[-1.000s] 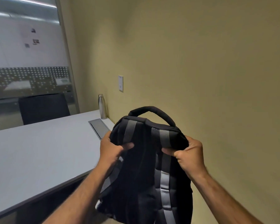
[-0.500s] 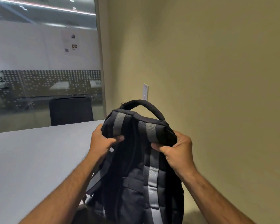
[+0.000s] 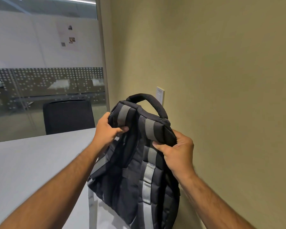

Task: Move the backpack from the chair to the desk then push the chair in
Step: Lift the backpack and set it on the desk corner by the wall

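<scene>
A black backpack (image 3: 132, 176) with grey straps hangs upright in front of me, strap side toward me, its carry handle on top. My left hand (image 3: 106, 129) grips its upper left corner and my right hand (image 3: 177, 152) grips its upper right corner. The bag's lower part is over the right end of the white desk (image 3: 31, 171); whether it touches the desktop I cannot tell. The chair it came from is out of view.
A black office chair (image 3: 68, 118) stands at the desk's far side, in front of a glass partition (image 3: 46, 83) with a dotted band. The beige wall (image 3: 221, 80) runs close along the right, with a white wall plate (image 3: 160, 95) behind the bag's handle.
The backpack has moved left and forward from beside the desk edge to over the desktop. My view has swung left, so the bottle and the desk's cable hatch are hidden or out of view.
</scene>
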Motion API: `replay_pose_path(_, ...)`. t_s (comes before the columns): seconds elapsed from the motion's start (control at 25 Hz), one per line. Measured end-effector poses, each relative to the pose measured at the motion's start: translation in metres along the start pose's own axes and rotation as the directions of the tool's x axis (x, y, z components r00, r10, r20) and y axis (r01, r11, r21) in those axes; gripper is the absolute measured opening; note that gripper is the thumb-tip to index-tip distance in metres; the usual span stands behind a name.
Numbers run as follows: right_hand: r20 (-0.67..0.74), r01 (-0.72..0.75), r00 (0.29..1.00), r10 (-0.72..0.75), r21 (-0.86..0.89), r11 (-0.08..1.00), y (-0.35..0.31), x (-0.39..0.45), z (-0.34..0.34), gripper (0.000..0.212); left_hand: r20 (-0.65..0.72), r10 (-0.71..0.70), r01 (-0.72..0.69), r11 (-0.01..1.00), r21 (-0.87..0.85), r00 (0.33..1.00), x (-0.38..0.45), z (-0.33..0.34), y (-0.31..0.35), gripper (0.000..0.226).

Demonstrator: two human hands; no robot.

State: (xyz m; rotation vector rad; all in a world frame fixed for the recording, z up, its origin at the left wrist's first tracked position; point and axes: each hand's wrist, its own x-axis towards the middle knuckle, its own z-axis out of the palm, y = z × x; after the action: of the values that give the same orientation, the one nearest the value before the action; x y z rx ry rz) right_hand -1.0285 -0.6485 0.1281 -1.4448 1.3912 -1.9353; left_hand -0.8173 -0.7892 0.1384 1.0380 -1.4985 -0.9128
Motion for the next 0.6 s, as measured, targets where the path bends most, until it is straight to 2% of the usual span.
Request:
replay_pose_path(0.4,-0.174,-0.021,0.985,0.000,-0.116,0.993,0.081,0.046,0.055,0.058,0.145,-0.061,0.067,0.997,-0.035,0.988,0.117,0.054,-0.062,0.058)
replay_pose_path(0.52,-0.185,0.000,0.982,-0.039,-0.203,0.979,0.089,0.046,0.065,0.076,0.206,-0.077,0.090,0.994,-0.056,0.975,0.138,0.064,-0.078,0.062)
replay_pose_path(0.6,-0.219,-0.006,0.975,-0.047,-0.238,0.971,0.100,0.044,0.068,0.077,0.246,-0.088,0.105,0.993,-0.055,0.965,0.147,0.071,-0.089,0.066)
